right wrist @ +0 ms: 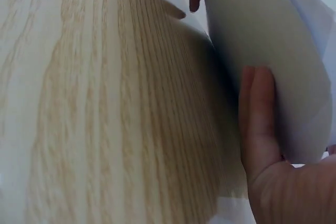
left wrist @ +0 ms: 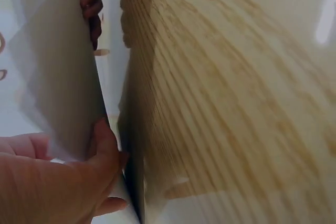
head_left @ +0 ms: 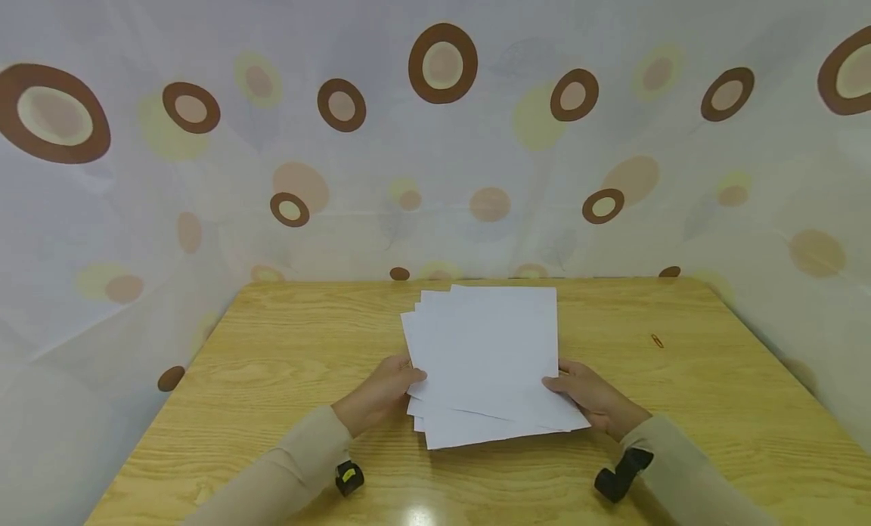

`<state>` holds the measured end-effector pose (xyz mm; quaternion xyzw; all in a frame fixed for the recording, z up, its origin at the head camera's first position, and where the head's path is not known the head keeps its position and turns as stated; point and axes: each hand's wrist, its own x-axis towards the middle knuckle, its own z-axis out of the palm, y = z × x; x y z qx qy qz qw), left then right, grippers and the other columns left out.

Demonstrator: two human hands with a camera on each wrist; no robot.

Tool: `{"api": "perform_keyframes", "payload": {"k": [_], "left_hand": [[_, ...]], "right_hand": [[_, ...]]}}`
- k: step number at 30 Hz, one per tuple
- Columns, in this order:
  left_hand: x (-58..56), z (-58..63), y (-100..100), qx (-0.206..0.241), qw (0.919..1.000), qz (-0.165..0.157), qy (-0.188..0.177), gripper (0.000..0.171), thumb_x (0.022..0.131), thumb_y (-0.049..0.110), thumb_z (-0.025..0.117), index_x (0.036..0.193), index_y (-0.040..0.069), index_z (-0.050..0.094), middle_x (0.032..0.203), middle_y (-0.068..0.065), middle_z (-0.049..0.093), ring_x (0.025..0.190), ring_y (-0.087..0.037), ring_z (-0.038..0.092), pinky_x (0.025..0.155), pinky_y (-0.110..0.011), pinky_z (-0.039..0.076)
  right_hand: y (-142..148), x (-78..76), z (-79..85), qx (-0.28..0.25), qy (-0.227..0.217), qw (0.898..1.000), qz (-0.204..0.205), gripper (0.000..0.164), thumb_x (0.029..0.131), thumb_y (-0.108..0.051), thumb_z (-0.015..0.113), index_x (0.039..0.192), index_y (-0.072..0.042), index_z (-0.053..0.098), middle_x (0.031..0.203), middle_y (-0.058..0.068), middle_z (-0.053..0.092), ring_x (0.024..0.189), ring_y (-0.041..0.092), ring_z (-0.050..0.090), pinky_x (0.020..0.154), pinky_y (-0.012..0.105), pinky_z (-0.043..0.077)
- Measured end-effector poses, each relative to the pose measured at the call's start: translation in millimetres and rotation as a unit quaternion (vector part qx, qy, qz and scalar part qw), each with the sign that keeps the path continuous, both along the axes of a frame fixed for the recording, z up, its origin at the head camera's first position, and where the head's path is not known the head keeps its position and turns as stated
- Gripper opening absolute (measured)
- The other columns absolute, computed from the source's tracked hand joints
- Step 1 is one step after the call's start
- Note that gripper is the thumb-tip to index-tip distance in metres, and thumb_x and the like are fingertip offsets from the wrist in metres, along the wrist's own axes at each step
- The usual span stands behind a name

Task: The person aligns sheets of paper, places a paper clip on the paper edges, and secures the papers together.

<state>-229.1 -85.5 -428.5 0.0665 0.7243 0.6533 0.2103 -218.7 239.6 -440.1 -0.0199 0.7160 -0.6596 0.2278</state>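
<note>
Several white sheets of paper [head_left: 490, 352] form a loose, uneven stack above the wooden table, their edges fanned out at the left and bottom. My left hand [head_left: 388, 390] pinches the stack's left edge, thumb on top and fingers beneath. On the opposite edge my right hand [head_left: 595, 397] grips the sheets, thumb on the upper face. In the left wrist view the paper [left wrist: 58, 61] stands tilted over the tabletop, with the left hand [left wrist: 63, 182] at its near edge. The right wrist view has the right hand's fingers [right wrist: 260, 114] along the underside of the paper [right wrist: 252, 30].
A red paper clip [head_left: 656, 341] lies on the wooden table [head_left: 306, 337], right of the stack. Behind the table and along both sides hangs a pale cloth [head_left: 381, 156] with brown and yellow circles. Small black devices are worn on both wrists.
</note>
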Motion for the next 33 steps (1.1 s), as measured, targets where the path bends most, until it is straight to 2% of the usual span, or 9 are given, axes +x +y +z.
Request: {"api": "perform_keyframes", "payload": {"k": [5, 8, 12, 18, 28, 33], "left_hand": [[-2.5, 0.4, 4.0, 0.007, 0.9999, 0.011, -0.003, 0.041, 0.099, 0.006, 0.042, 0.133, -0.015, 0.041, 0.126, -0.022, 0.055, 0.11, -0.022, 0.056, 0.096, -0.037, 0.048], [-3.8, 2.1, 5.3, 0.013, 0.9998, 0.016, -0.005, 0.039, 0.101, 0.009, 0.043, 0.131, -0.016, 0.044, 0.122, -0.023, 0.058, 0.104, -0.02, 0.06, 0.09, -0.034, 0.051], [-5.6, 1.9, 5.5, 0.007, 0.9999, 0.012, -0.001, 0.038, 0.1, 0.005, 0.043, 0.132, -0.016, 0.042, 0.124, -0.025, 0.057, 0.107, -0.025, 0.061, 0.09, -0.036, 0.051], [-6.5, 1.7, 5.1, -0.019, 0.9995, 0.024, -0.006, 0.041, 0.098, 0.0, 0.043, 0.136, -0.016, 0.038, 0.133, -0.03, 0.05, 0.117, -0.036, 0.055, 0.094, -0.042, 0.049], [-5.8, 0.8, 3.4, -0.022, 0.9995, 0.024, -0.001, 0.045, 0.096, -0.001, 0.047, 0.139, -0.012, 0.037, 0.129, -0.029, 0.054, 0.106, -0.035, 0.063, 0.083, -0.042, 0.055], [-4.1, -0.6, 3.3, -0.017, 0.9992, 0.036, -0.001, 0.047, 0.096, -0.001, 0.049, 0.14, -0.01, 0.037, 0.126, -0.029, 0.056, 0.104, -0.035, 0.064, 0.083, -0.044, 0.055]], "right_hand": [[-1.6, -0.3, -1.7, -0.027, -0.005, 1.0, 0.004, 0.064, 0.099, -0.013, 0.05, 0.146, 0.012, 0.014, 0.112, 0.007, 0.06, 0.096, 0.016, 0.062, 0.081, 0.036, 0.054], [-3.2, 0.3, -3.6, -0.022, 0.0, 1.0, -0.001, 0.063, 0.099, -0.013, 0.05, 0.146, 0.012, 0.015, 0.111, 0.006, 0.061, 0.096, 0.016, 0.062, 0.081, 0.036, 0.054], [-5.4, 0.8, -6.1, -0.013, -0.003, 1.0, -0.014, 0.062, 0.099, -0.013, 0.05, 0.146, 0.011, 0.016, 0.112, 0.007, 0.061, 0.095, 0.016, 0.062, 0.08, 0.035, 0.053], [-6.6, 0.4, -5.8, -0.014, -0.003, 1.0, -0.008, 0.063, 0.099, -0.013, 0.051, 0.146, 0.011, 0.016, 0.116, 0.008, 0.059, 0.097, 0.016, 0.061, 0.081, 0.034, 0.053], [-7.2, 1.6, -1.3, -0.001, -0.007, 1.0, -0.021, 0.059, 0.1, -0.014, 0.049, 0.145, 0.011, 0.02, 0.125, 0.014, 0.055, 0.099, 0.016, 0.059, 0.082, 0.034, 0.052], [-6.6, 0.8, -0.9, 0.02, -0.005, 0.999, -0.05, 0.05, 0.1, -0.011, 0.045, 0.141, 0.013, 0.028, 0.116, 0.01, 0.058, 0.095, 0.014, 0.058, 0.079, 0.032, 0.051]]}}
